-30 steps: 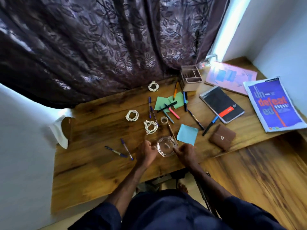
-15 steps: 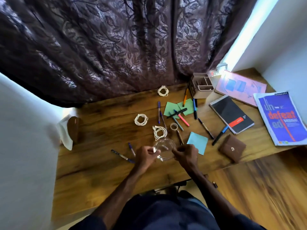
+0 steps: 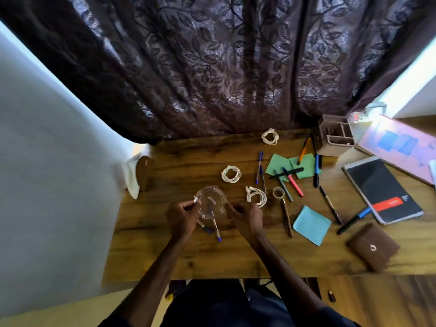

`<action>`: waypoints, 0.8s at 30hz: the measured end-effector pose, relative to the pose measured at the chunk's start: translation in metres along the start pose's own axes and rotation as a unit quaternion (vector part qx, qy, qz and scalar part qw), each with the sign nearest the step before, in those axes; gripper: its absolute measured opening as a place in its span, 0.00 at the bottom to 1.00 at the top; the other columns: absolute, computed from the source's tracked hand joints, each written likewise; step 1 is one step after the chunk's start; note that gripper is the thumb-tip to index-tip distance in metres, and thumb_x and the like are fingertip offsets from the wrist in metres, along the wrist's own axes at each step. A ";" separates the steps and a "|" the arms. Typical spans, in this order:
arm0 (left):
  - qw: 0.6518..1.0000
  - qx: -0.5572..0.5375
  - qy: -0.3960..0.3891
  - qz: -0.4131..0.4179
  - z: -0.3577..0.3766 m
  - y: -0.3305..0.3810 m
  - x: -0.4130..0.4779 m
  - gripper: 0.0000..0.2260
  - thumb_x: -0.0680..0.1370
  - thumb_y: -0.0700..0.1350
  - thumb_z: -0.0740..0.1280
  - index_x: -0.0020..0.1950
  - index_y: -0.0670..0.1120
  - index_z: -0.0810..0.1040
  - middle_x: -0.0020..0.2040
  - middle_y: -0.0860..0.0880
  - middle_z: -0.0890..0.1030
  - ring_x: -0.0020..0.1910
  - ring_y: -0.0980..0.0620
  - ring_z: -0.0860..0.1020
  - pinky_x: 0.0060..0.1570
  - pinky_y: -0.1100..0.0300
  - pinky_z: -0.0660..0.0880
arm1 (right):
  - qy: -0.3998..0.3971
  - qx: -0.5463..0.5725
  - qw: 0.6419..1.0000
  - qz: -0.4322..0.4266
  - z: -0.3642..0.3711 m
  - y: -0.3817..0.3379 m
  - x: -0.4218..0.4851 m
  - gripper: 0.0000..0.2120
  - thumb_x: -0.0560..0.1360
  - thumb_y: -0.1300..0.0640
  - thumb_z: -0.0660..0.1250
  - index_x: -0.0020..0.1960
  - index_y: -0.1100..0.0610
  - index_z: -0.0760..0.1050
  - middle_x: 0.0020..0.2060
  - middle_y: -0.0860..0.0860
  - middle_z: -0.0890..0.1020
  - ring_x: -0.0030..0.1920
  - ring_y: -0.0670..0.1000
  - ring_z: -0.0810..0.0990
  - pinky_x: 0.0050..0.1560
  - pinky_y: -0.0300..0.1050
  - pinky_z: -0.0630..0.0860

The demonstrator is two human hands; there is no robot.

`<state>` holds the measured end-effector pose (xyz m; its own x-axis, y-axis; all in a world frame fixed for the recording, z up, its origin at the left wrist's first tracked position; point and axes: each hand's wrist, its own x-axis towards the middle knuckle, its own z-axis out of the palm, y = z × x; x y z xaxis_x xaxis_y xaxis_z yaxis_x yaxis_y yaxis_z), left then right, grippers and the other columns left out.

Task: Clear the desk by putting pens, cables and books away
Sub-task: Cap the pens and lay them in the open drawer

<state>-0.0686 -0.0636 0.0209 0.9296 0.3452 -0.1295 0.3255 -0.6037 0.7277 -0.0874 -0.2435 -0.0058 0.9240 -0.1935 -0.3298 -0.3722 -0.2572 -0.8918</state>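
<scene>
Pens (image 3: 293,182) loose, left hand (image 3: 180,219), right hand (image 3: 246,219), fingers (image 3: 187,205) gripping glass bowl (image 3: 210,200), notebook label (image 3: 387,204) blurred

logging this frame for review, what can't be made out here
Head view only.
Two pens: partly hidden by the glass bowl and left hand.
Whether the bowl, also held by the right hand, touches the desk: unclear.
The pale item at the right edge: cut off by the frame.
Label on the black notebook: too blurred to read.

A dark purple leaf-patterned curtain (image 3: 212,67) backs the brown wood-grain desk (image 3: 188,256) bearing white coiled cables (image 3: 231,173), green sticky notes (image 3: 277,165), a light-blue sticky note (image 3: 311,225) and a black red-banded notebook (image 3: 382,190).
</scene>
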 end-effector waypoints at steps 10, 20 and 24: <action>0.991 -0.064 0.046 -0.108 -0.061 -0.084 0.056 0.09 0.74 0.43 0.76 0.48 0.37 0.87 0.35 0.43 0.86 0.33 0.47 0.84 0.37 0.51 0.83 | -0.055 -0.114 0.992 -0.026 0.080 -0.039 0.002 0.09 0.76 0.56 0.69 0.42 0.58 0.85 0.34 0.48 0.85 0.33 0.39 0.80 0.32 0.31 0.69; 0.972 -0.020 0.087 -0.215 -0.123 -0.163 0.097 0.13 0.73 0.40 0.76 0.53 0.34 0.85 0.46 0.36 0.86 0.48 0.38 0.85 0.43 0.54 0.77 | -0.097 -0.126 0.987 -0.033 0.148 -0.058 0.005 0.06 0.74 0.59 0.71 0.40 0.54 0.85 0.34 0.47 0.86 0.38 0.46 0.86 0.40 0.47 0.82; 0.976 -0.007 0.095 -0.193 -0.124 -0.176 0.104 0.10 0.72 0.41 0.76 0.49 0.35 0.87 0.42 0.38 0.87 0.44 0.39 0.86 0.44 0.58 0.75 | -0.118 -0.129 0.984 -0.024 0.148 -0.065 0.015 0.07 0.76 0.58 0.69 0.42 0.57 0.84 0.38 0.54 0.87 0.41 0.55 0.87 0.42 0.53 0.82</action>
<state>-0.0504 0.1680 -0.0367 0.6880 0.6738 -0.2696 0.6424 -0.3926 0.6581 -0.0367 -0.0892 0.0017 0.9244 0.0425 -0.3790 -0.3093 -0.4979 -0.8102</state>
